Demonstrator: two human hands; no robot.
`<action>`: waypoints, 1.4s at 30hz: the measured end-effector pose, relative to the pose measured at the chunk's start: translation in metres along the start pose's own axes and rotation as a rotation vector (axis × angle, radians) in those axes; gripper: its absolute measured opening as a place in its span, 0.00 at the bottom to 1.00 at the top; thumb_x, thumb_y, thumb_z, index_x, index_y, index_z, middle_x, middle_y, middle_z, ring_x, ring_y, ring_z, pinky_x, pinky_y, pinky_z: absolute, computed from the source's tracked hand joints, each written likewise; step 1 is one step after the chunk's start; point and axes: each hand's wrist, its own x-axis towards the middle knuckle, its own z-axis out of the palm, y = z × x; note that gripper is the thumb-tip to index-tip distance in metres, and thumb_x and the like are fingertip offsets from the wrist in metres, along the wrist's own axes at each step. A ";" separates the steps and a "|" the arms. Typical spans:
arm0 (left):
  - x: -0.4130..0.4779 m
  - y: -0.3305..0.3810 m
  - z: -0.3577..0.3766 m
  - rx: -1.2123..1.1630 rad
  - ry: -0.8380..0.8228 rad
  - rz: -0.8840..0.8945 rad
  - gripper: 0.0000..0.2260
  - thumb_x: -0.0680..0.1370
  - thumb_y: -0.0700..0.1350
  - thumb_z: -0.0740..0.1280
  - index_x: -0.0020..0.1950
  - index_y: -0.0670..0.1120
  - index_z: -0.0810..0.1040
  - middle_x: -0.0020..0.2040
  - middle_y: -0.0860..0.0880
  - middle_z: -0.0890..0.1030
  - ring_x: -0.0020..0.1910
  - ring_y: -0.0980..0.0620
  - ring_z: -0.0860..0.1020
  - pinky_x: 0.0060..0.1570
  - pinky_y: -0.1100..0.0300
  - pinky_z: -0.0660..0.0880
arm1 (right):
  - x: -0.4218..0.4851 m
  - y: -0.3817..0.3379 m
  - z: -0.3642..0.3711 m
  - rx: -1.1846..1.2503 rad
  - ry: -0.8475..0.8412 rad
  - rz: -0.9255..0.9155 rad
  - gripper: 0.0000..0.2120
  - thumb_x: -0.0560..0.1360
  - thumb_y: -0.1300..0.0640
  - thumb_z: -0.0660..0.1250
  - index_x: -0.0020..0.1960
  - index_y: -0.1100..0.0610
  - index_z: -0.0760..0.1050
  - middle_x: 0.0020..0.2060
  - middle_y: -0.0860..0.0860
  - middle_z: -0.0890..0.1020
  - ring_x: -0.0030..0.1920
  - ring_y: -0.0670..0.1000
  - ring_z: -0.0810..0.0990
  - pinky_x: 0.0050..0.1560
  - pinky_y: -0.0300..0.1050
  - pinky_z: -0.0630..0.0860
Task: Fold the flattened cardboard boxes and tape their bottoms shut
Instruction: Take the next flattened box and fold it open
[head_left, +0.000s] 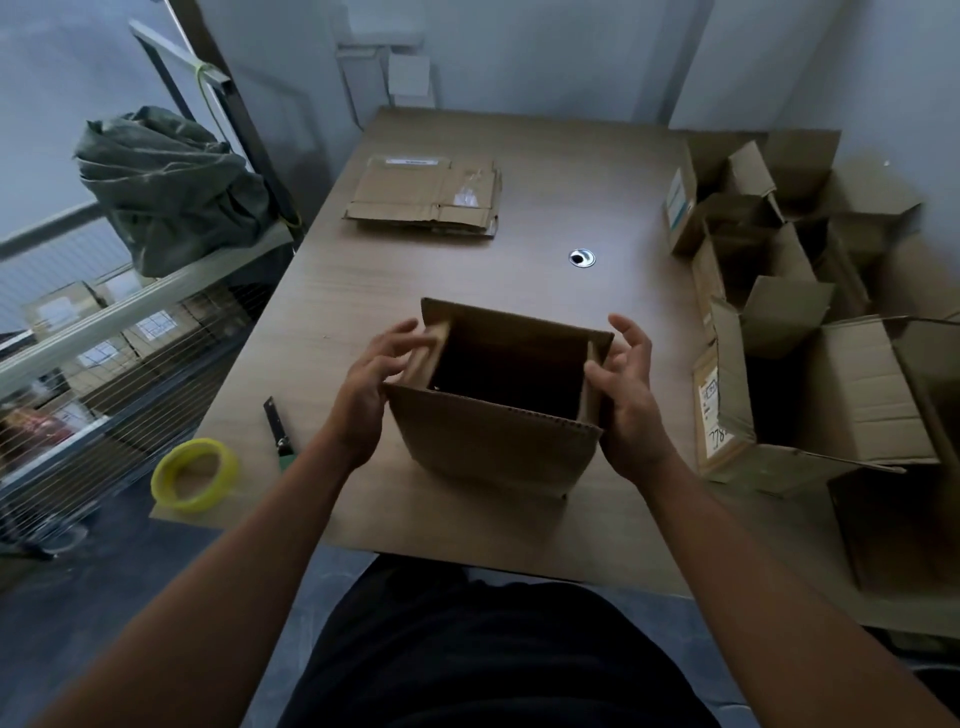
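The box (493, 441) stood open-side up near the table's (519, 270) front edge. The left hand (371, 374) and right hand (628, 384) flanked it, fingers loose (gripping nothing), nudging the side flaps (431, 353) inward. Best to fold both flat together, keeping walls square

On the open box (852, 400) at my right, a label (714, 415) carries handwritten digits, seemingly "77"; every other label is too blurred.

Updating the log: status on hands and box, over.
Left hand, right hand open, touching side flaps of brown cardboard box. Flaps not closed. Yellow tape roll at left, nothing obstructing.
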 end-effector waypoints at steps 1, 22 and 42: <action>-0.002 -0.001 0.003 0.041 -0.025 0.018 0.21 0.80 0.52 0.55 0.62 0.47 0.82 0.72 0.54 0.73 0.71 0.55 0.71 0.68 0.47 0.70 | 0.001 0.004 -0.001 -0.047 -0.010 -0.017 0.27 0.79 0.63 0.63 0.71 0.40 0.64 0.65 0.60 0.72 0.64 0.60 0.75 0.63 0.55 0.77; 0.007 -0.020 0.020 0.361 0.105 0.089 0.14 0.78 0.51 0.65 0.64 0.55 0.78 0.68 0.54 0.71 0.69 0.58 0.70 0.70 0.54 0.68 | 0.019 0.063 -0.014 0.059 0.004 0.022 0.21 0.77 0.42 0.65 0.57 0.59 0.74 0.58 0.56 0.77 0.61 0.58 0.75 0.62 0.56 0.72; -0.033 -0.049 0.028 0.128 -0.131 -0.308 0.28 0.80 0.53 0.64 0.75 0.70 0.56 0.80 0.54 0.61 0.77 0.53 0.63 0.78 0.46 0.61 | -0.024 0.054 -0.008 -1.113 0.062 -0.176 0.15 0.82 0.52 0.59 0.64 0.57 0.76 0.74 0.56 0.70 0.80 0.59 0.58 0.78 0.54 0.56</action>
